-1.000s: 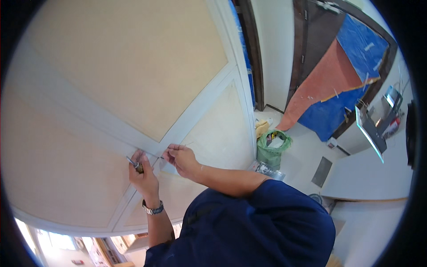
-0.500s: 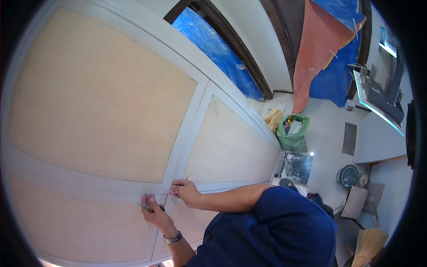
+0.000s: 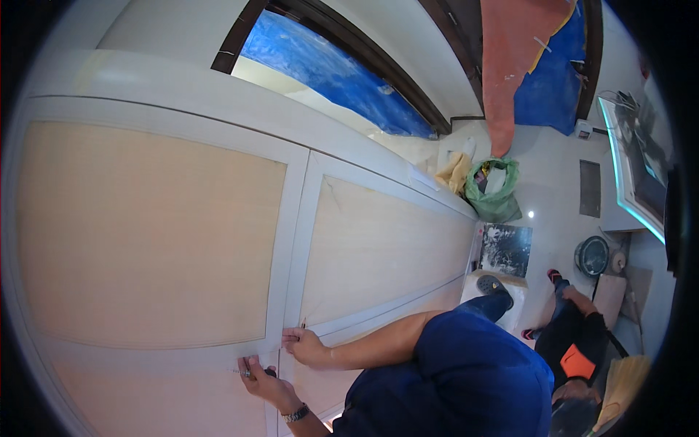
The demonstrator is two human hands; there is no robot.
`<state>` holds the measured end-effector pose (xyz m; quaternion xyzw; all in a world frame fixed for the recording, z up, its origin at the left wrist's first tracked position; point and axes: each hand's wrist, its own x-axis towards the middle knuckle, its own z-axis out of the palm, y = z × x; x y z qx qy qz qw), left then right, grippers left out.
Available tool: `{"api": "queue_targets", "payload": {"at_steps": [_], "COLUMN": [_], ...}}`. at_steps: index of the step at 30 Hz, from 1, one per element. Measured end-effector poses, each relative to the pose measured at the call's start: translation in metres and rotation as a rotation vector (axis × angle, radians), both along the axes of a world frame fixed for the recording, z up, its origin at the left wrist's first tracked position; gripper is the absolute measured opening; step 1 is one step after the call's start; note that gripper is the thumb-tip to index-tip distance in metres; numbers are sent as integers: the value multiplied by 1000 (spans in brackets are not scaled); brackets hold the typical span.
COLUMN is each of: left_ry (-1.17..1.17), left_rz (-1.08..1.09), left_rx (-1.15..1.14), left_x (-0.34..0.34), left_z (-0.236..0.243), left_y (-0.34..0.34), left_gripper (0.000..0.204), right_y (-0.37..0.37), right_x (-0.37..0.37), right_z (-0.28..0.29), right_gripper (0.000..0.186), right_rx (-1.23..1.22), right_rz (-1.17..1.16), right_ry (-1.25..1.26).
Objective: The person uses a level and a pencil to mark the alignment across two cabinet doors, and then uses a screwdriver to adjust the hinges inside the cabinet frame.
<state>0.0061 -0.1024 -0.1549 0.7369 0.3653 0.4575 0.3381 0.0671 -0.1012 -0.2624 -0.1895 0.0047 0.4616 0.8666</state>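
Beside the door seam (image 3: 295, 240), a tool (image 3: 271, 371) is clasped by the left hand (image 3: 268, 384), seemingly for security; the right hand's (image 3: 309, 348) curled hold cannot be told.

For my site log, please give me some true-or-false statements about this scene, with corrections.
1. The left hand holds a small tool. True.
2. The watch is on the right wrist. False: the watch is on the left wrist.
3. The right hand is at the white frame. True.
4. The green bag is tied shut. False: the green bag stands open, with things inside.
5. Nobody else is in view. False: another person is at the lower right.
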Motion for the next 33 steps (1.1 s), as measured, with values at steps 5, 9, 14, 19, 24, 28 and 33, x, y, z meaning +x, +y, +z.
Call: {"api": "queue_targets", "payload": {"at_steps": [5,9,14,19,24,28,33], "left_ry": [26,12,-6,-9,20,43,374], "left_rz": [56,107,113,153,178,177,-4], "left_rx": [8,-17,-67,-66,-113,-106,254], "left_x": [4,6,10,12,33,31,-38], "left_z": [2,4,8,8,19,20,10], "left_y": [-7,-7,-10,-9,-36,-31,41], "left_gripper": [51,49,48,47,47,47,40], "right_y": [-9,-17,-32,-41,-50,-47,-48], "right_x": [1,6,17,24,35,39,40], "right_z": [5,8,8,6,5,-2,-3], "right_gripper": [38,40,44,51,54,56,59], "right_rx": [-16,9,4,36,143,208,278], "right_rz": [45,94,175,233,303,360,398], "right_ry": [29,2,-40,-123,-113,-122,-160]}}
